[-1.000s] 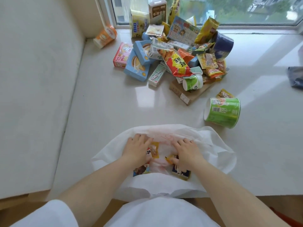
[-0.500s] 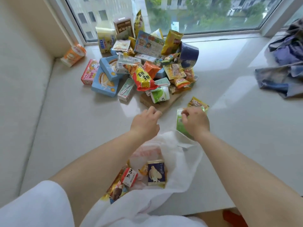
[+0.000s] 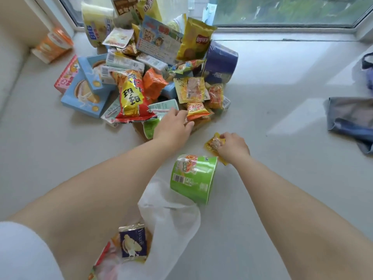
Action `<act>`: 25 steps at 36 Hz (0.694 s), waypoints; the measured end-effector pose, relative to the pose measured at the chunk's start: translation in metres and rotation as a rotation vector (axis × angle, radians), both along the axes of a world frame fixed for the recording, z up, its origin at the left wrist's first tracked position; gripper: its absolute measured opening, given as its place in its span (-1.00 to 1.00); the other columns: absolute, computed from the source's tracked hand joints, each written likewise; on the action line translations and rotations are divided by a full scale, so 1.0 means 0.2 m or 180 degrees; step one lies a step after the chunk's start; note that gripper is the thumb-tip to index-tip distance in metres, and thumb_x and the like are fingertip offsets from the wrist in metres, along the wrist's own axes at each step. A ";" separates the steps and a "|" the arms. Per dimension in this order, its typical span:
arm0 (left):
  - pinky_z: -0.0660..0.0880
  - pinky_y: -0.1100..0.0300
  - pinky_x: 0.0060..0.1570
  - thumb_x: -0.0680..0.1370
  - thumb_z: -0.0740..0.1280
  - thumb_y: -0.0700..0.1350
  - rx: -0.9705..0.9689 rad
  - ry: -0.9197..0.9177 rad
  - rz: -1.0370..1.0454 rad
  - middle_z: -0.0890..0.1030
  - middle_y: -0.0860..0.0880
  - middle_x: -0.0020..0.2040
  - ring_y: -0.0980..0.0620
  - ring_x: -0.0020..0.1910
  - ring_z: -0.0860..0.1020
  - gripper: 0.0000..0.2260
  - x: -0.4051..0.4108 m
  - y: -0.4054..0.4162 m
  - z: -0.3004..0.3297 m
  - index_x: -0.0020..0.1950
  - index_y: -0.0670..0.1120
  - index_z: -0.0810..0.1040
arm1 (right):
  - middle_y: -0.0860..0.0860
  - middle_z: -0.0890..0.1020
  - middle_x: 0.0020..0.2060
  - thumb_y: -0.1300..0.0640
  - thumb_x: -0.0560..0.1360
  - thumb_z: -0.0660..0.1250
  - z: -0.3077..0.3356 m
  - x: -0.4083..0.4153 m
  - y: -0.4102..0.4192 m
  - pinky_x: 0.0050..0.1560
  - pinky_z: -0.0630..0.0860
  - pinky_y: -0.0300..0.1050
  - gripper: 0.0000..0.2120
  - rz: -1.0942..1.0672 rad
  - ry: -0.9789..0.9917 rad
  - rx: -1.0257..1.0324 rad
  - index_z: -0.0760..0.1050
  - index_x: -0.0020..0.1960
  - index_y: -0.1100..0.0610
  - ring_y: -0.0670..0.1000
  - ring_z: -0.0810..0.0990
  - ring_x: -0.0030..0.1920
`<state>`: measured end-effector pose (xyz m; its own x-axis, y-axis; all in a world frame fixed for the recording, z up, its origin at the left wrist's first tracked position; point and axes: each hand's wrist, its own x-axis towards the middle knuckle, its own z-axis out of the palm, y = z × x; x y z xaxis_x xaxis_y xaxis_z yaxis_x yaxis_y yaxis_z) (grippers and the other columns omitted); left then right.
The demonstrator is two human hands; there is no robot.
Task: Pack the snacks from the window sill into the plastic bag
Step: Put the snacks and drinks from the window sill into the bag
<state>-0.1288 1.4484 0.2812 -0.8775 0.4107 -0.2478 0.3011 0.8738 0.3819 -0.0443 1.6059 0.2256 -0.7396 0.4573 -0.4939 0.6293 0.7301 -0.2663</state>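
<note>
Early stage: few snacks in bag [image 3: 171, 229]; pile [image 3: 153, 77] remains. Right hand [image 3: 232, 147] grips pouch [image 3: 214, 142]; left hand [image 3: 173, 126], fingers relaxed, reaches pile.

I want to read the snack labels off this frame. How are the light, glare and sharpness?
Head view: daylight from the window puts bright glare patches on the sill; wide-angle bend curves the frame edges; the pile's back packets are smeared, the yellow chip bag and green cup read better; the right hand covers part of the small yellow packet.
</note>
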 end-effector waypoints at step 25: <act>0.31 -0.02 0.33 0.47 0.41 0.06 -0.0144 -0.0564 0.0246 0.28 -0.15 0.39 -0.13 0.38 0.28 -0.23 -0.20 0.31 -0.25 0.51 -0.04 0.03 | 0.17 0.31 0.29 -0.01 0.60 0.15 -0.05 -0.41 0.23 0.33 0.20 -0.05 -0.61 -0.0515 0.1162 -0.0487 0.42 0.21 0.31 0.16 0.25 0.32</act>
